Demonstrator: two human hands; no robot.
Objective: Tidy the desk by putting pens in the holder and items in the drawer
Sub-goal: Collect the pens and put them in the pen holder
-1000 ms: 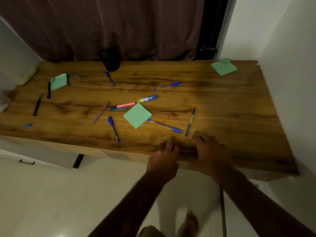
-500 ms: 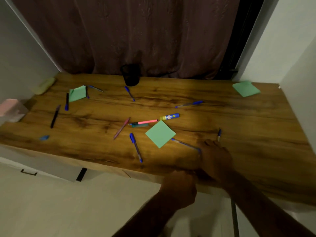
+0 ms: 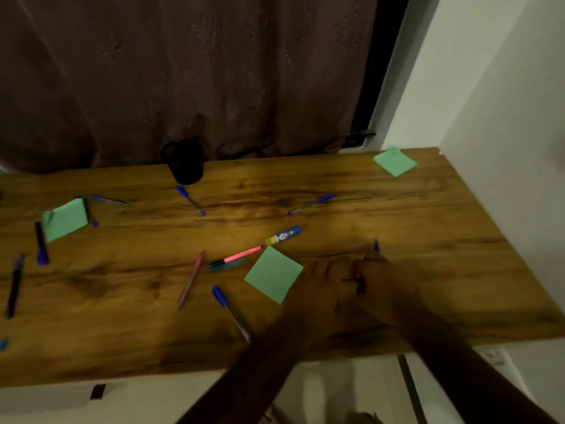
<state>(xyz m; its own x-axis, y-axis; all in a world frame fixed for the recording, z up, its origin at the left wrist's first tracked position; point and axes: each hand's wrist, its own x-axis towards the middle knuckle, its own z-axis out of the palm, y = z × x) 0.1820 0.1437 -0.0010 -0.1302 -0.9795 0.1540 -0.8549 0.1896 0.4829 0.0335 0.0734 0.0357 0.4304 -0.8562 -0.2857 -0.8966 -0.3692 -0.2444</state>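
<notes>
Several pens lie scattered on the wooden desk [image 3: 428, 215]. The black mesh pen holder [image 3: 185, 163] stands at the back edge. My right hand [image 3: 386, 284] lies over a blue pen whose tip [image 3: 376, 246] sticks out past the fingers; the grip is blurred. My left hand [image 3: 319, 286] rests beside it with fingers stretched flat, just right of a green sticky-note pad [image 3: 272, 278]. Close by are a blue pen [image 3: 232, 313], a pink pen [image 3: 237, 257], a blue glue stick [image 3: 282, 235] and a reddish pencil [image 3: 191, 280].
More blue pens [image 3: 189, 199] [image 3: 312, 204] lie mid-desk, and dark pens [image 3: 41, 243] [image 3: 13, 286] at the left. Green pads sit at the far right corner [image 3: 395, 162] and at the left [image 3: 65, 220]. A curtain hangs behind; a white wall bounds the right.
Both hands left the desk's front edge and moved forward onto the top. The right hand now covers the blue pen, and the left hand has come up beside it by the green pad.
</notes>
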